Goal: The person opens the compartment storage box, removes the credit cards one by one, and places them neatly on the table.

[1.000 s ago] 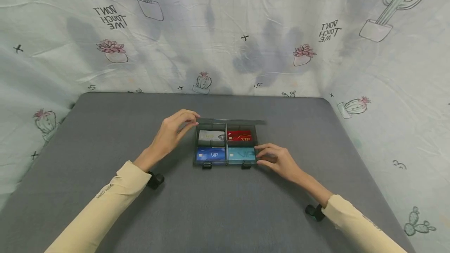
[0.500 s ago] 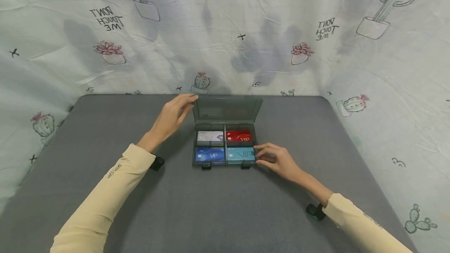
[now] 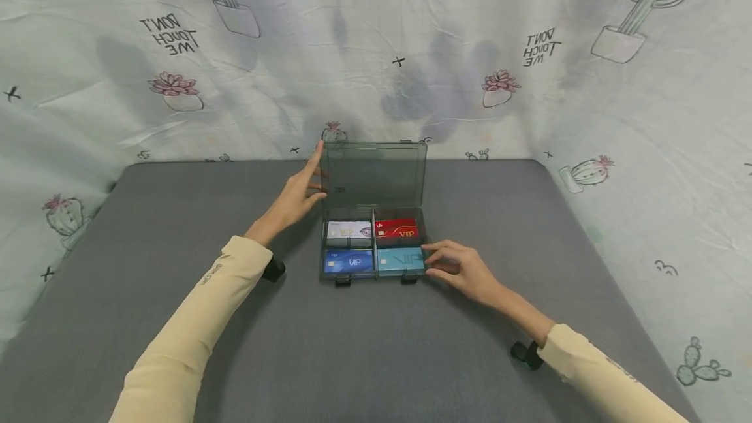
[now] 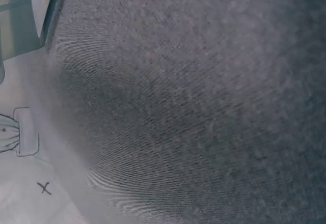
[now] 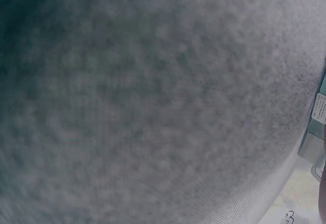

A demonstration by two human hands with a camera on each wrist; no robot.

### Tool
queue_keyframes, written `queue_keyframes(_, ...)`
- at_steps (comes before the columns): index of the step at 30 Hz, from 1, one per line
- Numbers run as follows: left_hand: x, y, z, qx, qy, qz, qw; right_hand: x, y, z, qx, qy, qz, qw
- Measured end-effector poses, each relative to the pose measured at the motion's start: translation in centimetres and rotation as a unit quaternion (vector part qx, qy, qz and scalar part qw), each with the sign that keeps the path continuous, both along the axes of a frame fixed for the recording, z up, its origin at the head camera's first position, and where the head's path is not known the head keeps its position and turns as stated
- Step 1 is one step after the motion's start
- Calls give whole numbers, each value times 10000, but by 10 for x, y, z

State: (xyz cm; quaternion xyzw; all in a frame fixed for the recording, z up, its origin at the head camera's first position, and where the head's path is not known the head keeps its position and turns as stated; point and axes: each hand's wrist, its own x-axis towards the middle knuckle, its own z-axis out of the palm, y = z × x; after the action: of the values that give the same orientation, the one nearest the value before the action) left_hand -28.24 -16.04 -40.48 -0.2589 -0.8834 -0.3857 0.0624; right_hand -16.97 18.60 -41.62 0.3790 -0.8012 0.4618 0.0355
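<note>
A transparent dark-grey compartment box (image 3: 374, 277) stands on the table with its lid (image 3: 376, 175) raised at the back. Its four-way divided base shows a white card (image 3: 346, 230), a red VIP card (image 3: 395, 230), a blue VIP card (image 3: 346, 262) and a teal VIP card (image 3: 396, 258). My left hand (image 3: 294, 198) touches the lid's left edge, index finger stretched upward and thumb low by the hinge side. At the base's right wall, my right hand (image 3: 467, 269) holds the box with bent fingers and thumb. The left wrist view catches only a box corner (image 4: 20, 20).
A grey cloth-covered table (image 3: 376, 351) surrounds the box. Behind and beside it hangs a white curtain (image 3: 282, 70) with cactus prints. Two black latches, the left one (image 3: 343, 281) and the right one (image 3: 408, 277), sit along the box's front edge.
The lid has swung up and back from nearly edge-on to upright. My left hand rose with it, its fingers straightening along the edge. My right hand stays at the box's right side.
</note>
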Motion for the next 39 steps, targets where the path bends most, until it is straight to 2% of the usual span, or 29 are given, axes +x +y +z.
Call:
queue_keyframes(9, -2, -5, -5, -75, -228, 104, 9997, 1, -1, 2, 58, -200, -15, 9998)
queue_keyframes(16, -3, -2, -8, -104, -513, 409, 9978, 2, -1, 4, 84, -251, -99, 9996)
queue_keyframes(25, -4, -2, -15, 167, -987, 632, 9930, 3, -2, 4, 70, -236, -138, 9996)
queue_keyframes(32, -5, 1, -16, -19, -1129, 806, 9903, 2, -2, 5, 145, -266, -210, 9993)
queue_keyframes(39, -5, 3, -15, 42, -1354, 807, 9875, 2, -1, 6, 144, -323, -223, 9991)
